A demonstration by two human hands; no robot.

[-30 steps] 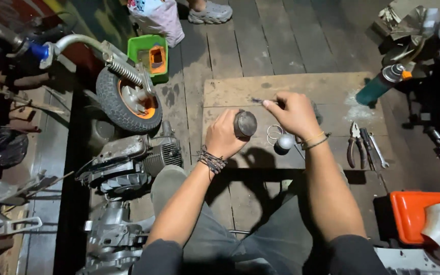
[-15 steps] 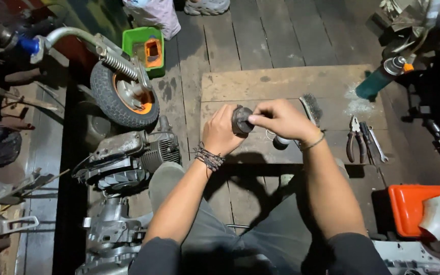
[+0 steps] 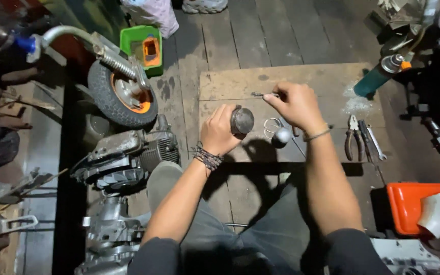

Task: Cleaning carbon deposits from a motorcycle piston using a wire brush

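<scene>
Plank floor; wooden board as worktop. One piston, board centre, gripped in my left hand. My right hand pinches one thin metal tool. Two rings; one metal ball. Pliers near right edge; one wheel left.

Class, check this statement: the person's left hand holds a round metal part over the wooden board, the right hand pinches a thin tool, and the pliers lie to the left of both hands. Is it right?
Not quite. The head view shows the pliers lying to the right of both hands. The rest stands: the left hand holds the round metal part over the wooden board, and the right hand pinches a thin tool.
</scene>
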